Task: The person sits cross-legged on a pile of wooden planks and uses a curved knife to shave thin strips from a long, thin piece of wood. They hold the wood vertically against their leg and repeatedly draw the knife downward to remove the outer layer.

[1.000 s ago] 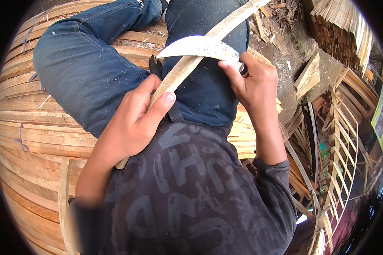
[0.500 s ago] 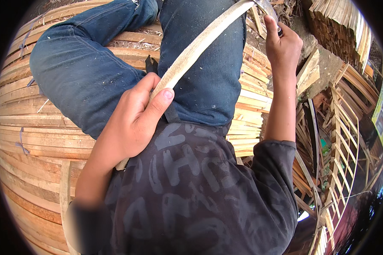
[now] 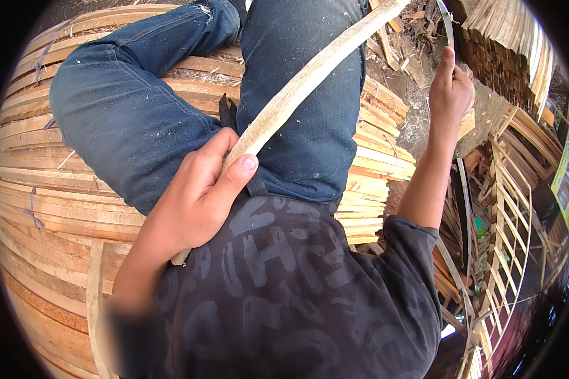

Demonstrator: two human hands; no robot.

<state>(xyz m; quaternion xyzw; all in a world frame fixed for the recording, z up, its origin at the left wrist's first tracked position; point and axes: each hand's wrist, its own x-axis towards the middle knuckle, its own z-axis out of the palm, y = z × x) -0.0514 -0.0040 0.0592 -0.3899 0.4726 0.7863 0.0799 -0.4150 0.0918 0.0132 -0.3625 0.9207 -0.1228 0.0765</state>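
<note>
My left hand (image 3: 196, 199) is closed around a long pale wooden stick (image 3: 319, 72), thumb along its upper side. From there the stick slants up and right over my right thigh, past the top edge of the picture; its short lower end pokes out below my hand against my shirt. Out to the right, my right hand (image 3: 451, 91) is closed on a long-bladed knife (image 3: 447, 26). The fist hides its handle, and the narrow grey blade runs up out of view. Blade and stick are apart where they show.
I sit on stacked wooden slats (image 3: 57, 208), some tied with bluish strips. At the upper right stands a pile of cut slats (image 3: 506, 47). Wood shavings and scraps (image 3: 414, 66) cover the ground beside my right leg. A slatted wooden frame (image 3: 509, 240) leans at the right.
My right hand has moved right and slightly down with the knife, so the blade is now away from the stick. My left hand has kept its grip and sits slightly lower in the picture.
</note>
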